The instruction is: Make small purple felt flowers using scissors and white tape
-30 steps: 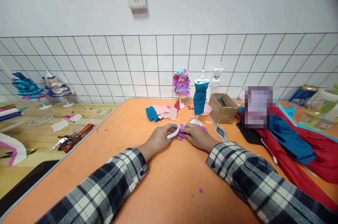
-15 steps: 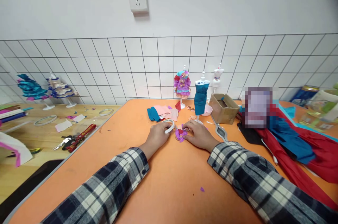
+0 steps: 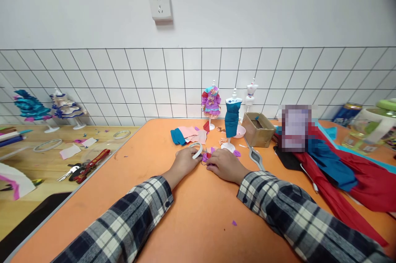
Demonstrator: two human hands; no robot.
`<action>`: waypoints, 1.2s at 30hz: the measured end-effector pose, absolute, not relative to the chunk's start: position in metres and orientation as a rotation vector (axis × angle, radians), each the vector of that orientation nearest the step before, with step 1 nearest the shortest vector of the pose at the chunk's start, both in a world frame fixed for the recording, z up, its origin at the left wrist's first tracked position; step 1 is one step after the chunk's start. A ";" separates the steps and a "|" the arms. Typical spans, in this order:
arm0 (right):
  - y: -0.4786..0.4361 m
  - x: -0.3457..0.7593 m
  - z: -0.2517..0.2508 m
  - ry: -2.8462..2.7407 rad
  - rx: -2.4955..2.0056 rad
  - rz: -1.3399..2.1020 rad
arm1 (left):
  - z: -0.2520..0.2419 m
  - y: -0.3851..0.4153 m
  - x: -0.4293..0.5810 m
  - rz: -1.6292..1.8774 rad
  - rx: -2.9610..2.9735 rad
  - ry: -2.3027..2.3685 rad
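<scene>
My left hand (image 3: 185, 161) is closed on a roll of white tape (image 3: 198, 151), which stands on edge by the thumb. Close beside it, my right hand (image 3: 227, 164) rests low over the orange table with its fingers curled; what they pinch, if anything, is hidden. Purple and red paper scraps (image 3: 206, 156) lie between the two hands, partly covered by them. Another purple scrap (image 3: 236, 153) shows just beyond the right hand. Behind stands a small white dress form in a blue wrap dress (image 3: 232, 119).
Folded blue and pink crepe paper (image 3: 185, 134) lies beyond my left hand. A dress form in purple ruffles (image 3: 211, 102), a pink bowl (image 3: 240, 131), a cardboard box (image 3: 258, 131) and grey-handled scissors (image 3: 255, 157) stand or lie at the back. Red paper (image 3: 365, 193) spreads at right.
My right hand has moved left, nearer my left hand, and its fingers have curled in over the scraps. The left hand keeps the tape. The whole view has shifted slightly.
</scene>
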State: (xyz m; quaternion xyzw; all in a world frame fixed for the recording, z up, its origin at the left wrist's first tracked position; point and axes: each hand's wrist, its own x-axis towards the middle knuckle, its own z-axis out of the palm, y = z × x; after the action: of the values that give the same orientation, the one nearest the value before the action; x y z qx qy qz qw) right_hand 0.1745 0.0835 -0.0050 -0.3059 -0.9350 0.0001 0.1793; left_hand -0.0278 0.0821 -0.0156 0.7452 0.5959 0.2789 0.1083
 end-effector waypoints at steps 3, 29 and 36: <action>0.084 0.168 -0.007 -2.628 -0.965 -0.016 | -0.013 0.081 -0.030 0.822 2.168 1.865; 0.101 0.204 -0.003 -2.303 -0.958 0.131 | -0.004 0.068 -0.021 0.684 2.368 1.841; 0.083 0.173 -0.003 -2.755 -0.837 -0.273 | -0.011 0.077 -0.027 0.707 2.360 1.865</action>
State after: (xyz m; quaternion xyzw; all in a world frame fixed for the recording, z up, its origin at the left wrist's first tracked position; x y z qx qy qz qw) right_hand 0.1730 0.0833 -0.0030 -0.2872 -0.9451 -0.0936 0.1245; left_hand -0.0268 0.0767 -0.0114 0.7635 0.6033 0.2288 0.0260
